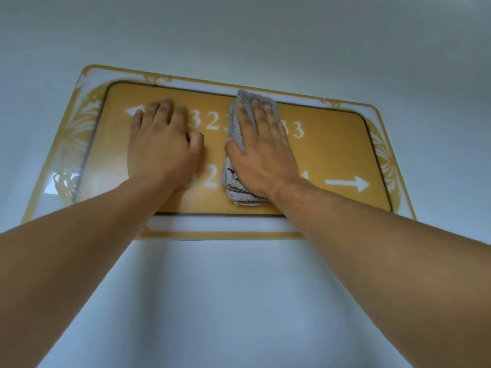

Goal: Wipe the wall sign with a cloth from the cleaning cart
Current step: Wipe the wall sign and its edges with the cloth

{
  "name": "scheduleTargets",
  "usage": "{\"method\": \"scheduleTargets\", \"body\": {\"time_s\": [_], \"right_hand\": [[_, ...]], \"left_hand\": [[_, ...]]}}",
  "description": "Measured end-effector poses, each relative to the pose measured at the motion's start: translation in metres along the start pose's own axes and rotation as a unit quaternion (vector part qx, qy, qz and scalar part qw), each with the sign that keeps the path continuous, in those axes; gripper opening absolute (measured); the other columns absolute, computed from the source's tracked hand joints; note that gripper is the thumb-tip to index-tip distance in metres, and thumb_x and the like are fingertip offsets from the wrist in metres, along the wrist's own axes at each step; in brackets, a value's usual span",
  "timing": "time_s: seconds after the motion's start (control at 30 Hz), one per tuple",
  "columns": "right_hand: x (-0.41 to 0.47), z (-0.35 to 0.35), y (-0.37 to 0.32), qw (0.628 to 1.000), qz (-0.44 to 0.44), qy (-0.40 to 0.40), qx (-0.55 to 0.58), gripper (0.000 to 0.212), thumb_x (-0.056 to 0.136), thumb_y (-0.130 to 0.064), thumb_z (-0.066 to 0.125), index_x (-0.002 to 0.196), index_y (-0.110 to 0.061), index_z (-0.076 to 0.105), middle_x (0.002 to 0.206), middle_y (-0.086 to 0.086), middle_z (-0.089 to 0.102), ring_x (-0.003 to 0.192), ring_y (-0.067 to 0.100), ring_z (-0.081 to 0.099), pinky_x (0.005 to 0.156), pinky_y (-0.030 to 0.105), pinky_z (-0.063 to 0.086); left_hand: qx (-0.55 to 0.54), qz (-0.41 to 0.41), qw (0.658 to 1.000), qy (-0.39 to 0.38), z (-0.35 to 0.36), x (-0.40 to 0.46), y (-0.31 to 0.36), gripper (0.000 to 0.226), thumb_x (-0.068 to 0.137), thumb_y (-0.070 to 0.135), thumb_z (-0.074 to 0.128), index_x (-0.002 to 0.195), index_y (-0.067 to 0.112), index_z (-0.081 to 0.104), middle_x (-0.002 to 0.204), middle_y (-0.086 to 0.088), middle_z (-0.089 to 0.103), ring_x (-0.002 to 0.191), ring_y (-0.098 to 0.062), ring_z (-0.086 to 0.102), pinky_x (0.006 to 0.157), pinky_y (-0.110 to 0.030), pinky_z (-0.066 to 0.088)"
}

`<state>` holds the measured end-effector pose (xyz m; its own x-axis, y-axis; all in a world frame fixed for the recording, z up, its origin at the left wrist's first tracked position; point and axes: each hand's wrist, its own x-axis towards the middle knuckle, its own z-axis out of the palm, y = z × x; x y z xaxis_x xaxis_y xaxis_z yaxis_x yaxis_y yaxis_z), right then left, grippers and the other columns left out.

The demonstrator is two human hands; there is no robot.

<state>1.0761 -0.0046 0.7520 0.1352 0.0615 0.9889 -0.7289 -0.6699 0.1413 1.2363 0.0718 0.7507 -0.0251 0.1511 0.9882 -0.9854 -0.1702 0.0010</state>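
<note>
A yellow wall sign [332, 158] with white numbers, two white arrows and an ornate clear border hangs on the wall above me. My right hand [261, 152] lies flat with straight fingers on a folded grey cloth [233, 128], pressing it against the middle of the sign. The cloth sticks out above my fingertips and below my palm. My left hand [162, 144] rests flat on the sign's left half, fingers extended over the left arrow and the first digits. Part of the numbers is hidden under both hands.
The sign is mounted on a plain pale wall [239, 301] that fills the whole view. The sign's clear acrylic border [212, 224] stands slightly off the wall. The cleaning cart is not in view.
</note>
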Motion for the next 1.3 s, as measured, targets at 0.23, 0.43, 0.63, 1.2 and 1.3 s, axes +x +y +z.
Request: {"method": "scheduleTargets", "body": {"time_s": [0.23,0.43,0.63,1.2,1.3], "right_hand": [[-0.049,0.001,-0.011,1.0,-0.005,0.005,-0.009,0.071,0.095,-0.048,0.025,0.158,-0.024,0.003,0.166,0.004,-0.003,0.151,0.02,-0.009,0.121,0.047,0.002],[-0.094,-0.001,-0.02,0.999,-0.028,-0.003,-0.022,0.072,0.094,-0.045,0.031,0.158,-0.02,0.006,0.165,0.005,-0.001,0.151,0.021,-0.009,0.12,0.049,0.007],[-0.107,-0.001,-0.025,0.999,-0.025,-0.017,-0.045,0.072,0.095,-0.045,0.029,0.158,-0.02,0.006,0.165,0.006,-0.001,0.151,0.022,-0.009,0.12,0.05,0.007],[-0.074,0.001,-0.028,0.999,-0.034,-0.022,-0.025,0.075,0.094,-0.054,0.026,0.158,-0.025,0.0,0.165,0.003,-0.009,0.149,0.018,-0.016,0.121,0.047,0.001],[-0.068,0.001,-0.026,0.999,-0.045,-0.018,-0.017,0.075,0.094,-0.053,0.028,0.158,-0.026,0.0,0.165,0.001,-0.009,0.149,0.015,-0.017,0.121,0.045,-0.001]], "left_hand": [[0.015,0.007,1.0,-0.013,-0.004,-0.019,-0.001,0.063,0.086,0.036,0.033,0.141,0.009,0.045,0.155,-0.016,0.038,0.145,-0.033,0.028,0.12,-0.05,0.019],[0.045,0.036,0.997,-0.044,-0.01,-0.032,-0.004,0.071,0.085,0.041,0.028,0.147,0.007,0.036,0.157,-0.019,0.032,0.146,-0.035,0.024,0.121,-0.051,0.017],[0.071,0.074,0.992,-0.079,-0.021,-0.041,-0.014,0.072,0.088,0.043,0.028,0.151,0.007,0.032,0.16,-0.02,0.027,0.148,-0.035,0.021,0.121,-0.05,0.016],[0.105,0.113,0.987,-0.038,-0.04,-0.004,-0.048,0.051,0.084,0.036,0.037,0.117,0.004,0.059,0.131,-0.018,0.058,0.118,-0.037,0.051,0.101,-0.048,0.038],[0.07,0.091,0.993,-0.019,-0.035,-0.009,-0.049,0.056,0.082,0.035,0.038,0.125,0.004,0.056,0.139,-0.02,0.053,0.128,-0.038,0.046,0.108,-0.05,0.033]]}}
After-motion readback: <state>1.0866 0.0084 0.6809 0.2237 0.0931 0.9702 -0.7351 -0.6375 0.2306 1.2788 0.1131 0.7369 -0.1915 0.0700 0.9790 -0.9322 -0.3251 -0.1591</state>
